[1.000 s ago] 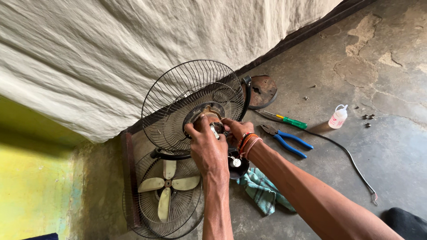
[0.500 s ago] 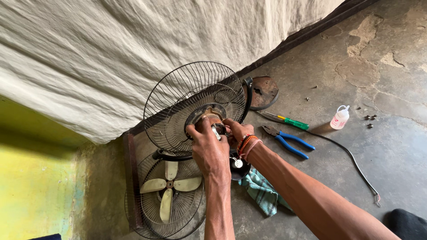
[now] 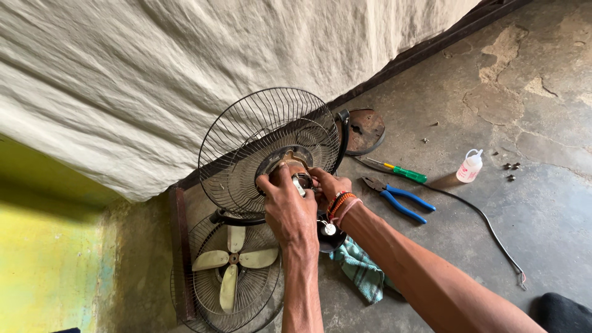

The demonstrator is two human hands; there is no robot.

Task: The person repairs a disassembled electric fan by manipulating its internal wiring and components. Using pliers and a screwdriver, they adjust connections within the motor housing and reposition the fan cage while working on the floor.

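Both hands' fingers [image 3: 295,185] apparently grip the fan motor [image 3: 302,180].

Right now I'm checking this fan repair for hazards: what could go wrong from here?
1. Both hands, left hand and right hand, work at the motor hub inside the wire guard; a slip could scrape fingers on the wires.
2. The small screws lie loose on the floor and could easily scatter.
3. The black cord ends in what look like bare tips; plugging in elsewhere might be unsafe.
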